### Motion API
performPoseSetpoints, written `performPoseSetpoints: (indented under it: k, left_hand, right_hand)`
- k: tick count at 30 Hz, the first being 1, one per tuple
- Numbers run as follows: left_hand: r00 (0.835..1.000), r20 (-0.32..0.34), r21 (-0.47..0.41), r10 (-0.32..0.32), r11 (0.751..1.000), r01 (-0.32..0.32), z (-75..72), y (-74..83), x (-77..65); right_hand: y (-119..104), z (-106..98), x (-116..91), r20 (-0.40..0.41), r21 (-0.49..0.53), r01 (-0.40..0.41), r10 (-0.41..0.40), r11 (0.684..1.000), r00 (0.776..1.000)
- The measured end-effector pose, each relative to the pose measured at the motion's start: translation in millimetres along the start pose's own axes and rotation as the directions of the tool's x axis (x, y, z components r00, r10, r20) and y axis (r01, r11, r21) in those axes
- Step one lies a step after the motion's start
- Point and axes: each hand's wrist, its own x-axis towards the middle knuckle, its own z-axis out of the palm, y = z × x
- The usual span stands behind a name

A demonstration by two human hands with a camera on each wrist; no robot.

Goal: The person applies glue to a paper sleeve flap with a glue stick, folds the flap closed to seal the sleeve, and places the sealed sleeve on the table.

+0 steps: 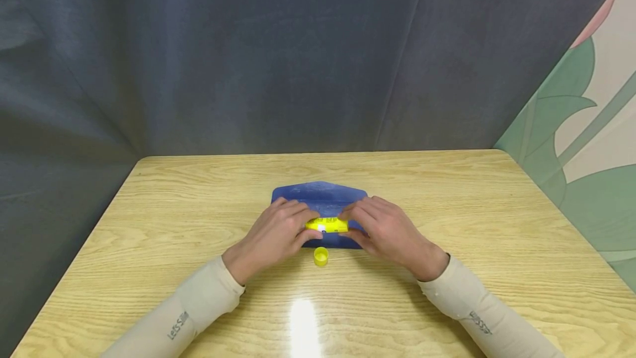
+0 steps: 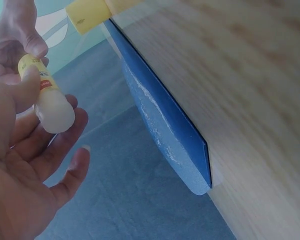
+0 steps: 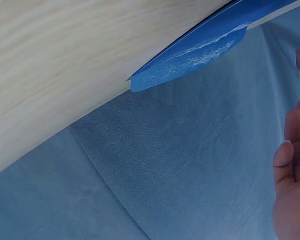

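Observation:
My left hand [image 1: 280,228] and right hand [image 1: 387,231] pinch a yellow glue stick [image 1: 328,225] from its two ends, thumbs on the near side. It lies sideways over a blue envelope [image 1: 318,191], whose pointed flap is unfolded toward the back. In the left wrist view, the glue stick's white rounded end [image 2: 57,116] sticks out by the left fingers, and whitish smears [image 2: 152,117] run along the flap. The yellow cap [image 1: 321,257] sits on the table just in front of the envelope, hollow side up. Only part of my right hand [image 3: 295,185] appears in the right wrist view.
The wood-grain table [image 1: 199,192] stretches out around the envelope. Dark cloth [image 1: 278,59] hangs behind its back edge and along the left side. On the right stands a wall covering with a leaf pattern [image 1: 581,142].

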Motion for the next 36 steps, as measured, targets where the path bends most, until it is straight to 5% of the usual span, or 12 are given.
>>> performPoseSetpoints:
  k: [19,36]
  left_hand:
    - [1.0,-0.016,-0.003,-0.02,1.0,0.02,-1.2,-1.6,-1.3]
    - [1.0,-0.015,-0.003,0.008,1.0,-0.008,0.6,-2.3,-0.2]
  right_hand:
    - [1.0,3.3,0.8,-0.013,-0.017,-0.006,0.006,1.0,1.0]
    - [-4.2,9.4,-1.9,0.085,-0.111,-0.039,0.049,0.993,0.995]
